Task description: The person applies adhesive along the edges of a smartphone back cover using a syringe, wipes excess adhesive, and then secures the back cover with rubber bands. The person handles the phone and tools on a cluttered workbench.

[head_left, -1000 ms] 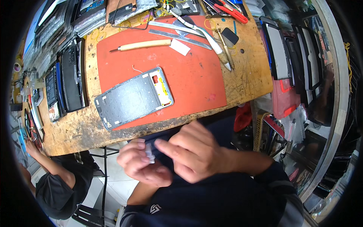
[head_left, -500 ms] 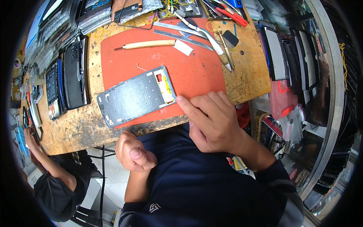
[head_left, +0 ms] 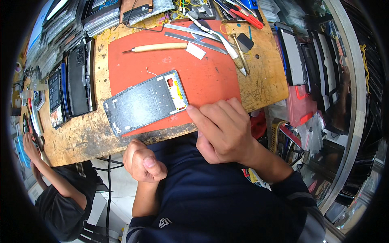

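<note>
Two bare hands show at the near edge of a worn wooden workbench (head_left: 73, 141). A grey phone frame (head_left: 146, 102), a flat rectangular shell with a yellowish strip along its right end, lies tilted on the red mat (head_left: 202, 77) that covers the middle of the bench, its lower long side close to the mat's front edge. The right hand (head_left: 225, 131) rests palm down at the front edge of the bench, fingers (head_left: 202, 117) stretched loosely forward and grasping nothing; the index fingertip sits at the frame's lower right corner, just touching it or a hair short, which cannot be told apart. The left hand (head_left: 142, 160) hangs below the bench edge, over the person's dark blue shirt, curled into a fist with the thumb laid across the front; whether anything lies inside the fist cannot be seen. Farther back on the mat lie a wooden-handled tool (head_left: 160, 47), a small white piece (head_left: 196, 51) beside it, and metal tweezers (head_left: 214, 34). Dark phone screens (head_left: 77, 83) are stacked on the left of the bench. At the lower left another person's arm (head_left: 44, 166) reaches up along the bench's side.
</note>
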A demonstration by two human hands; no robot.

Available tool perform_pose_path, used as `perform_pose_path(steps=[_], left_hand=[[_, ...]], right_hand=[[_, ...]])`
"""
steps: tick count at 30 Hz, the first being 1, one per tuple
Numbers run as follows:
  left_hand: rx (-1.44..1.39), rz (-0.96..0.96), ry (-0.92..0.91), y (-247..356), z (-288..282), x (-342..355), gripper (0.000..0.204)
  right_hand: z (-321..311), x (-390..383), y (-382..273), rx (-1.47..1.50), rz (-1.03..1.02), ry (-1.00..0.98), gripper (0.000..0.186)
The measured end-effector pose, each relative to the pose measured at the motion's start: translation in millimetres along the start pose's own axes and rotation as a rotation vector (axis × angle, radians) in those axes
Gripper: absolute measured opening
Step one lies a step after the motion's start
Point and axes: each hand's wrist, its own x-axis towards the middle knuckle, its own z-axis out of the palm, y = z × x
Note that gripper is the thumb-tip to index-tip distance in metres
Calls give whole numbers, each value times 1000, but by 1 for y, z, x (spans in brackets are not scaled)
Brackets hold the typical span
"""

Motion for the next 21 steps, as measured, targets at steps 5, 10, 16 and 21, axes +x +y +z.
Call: perform_pose_path(steps=[5,10,16,21], left_hand=[[-5,14,-20,-2,-3,-1,34],[0,-27,-45,5,-3,-2,26],[-115,138,-37,25,5,2,27],[-83,108,-20,21,-22,7,36]], right_hand=[[1,2,-2,10,3,0,46],[-9,-3,-11,102,18,20,48],[-5,-6,-62,1151,340,-143,34],[-13,-6,-39,1279,211,-256,41]])
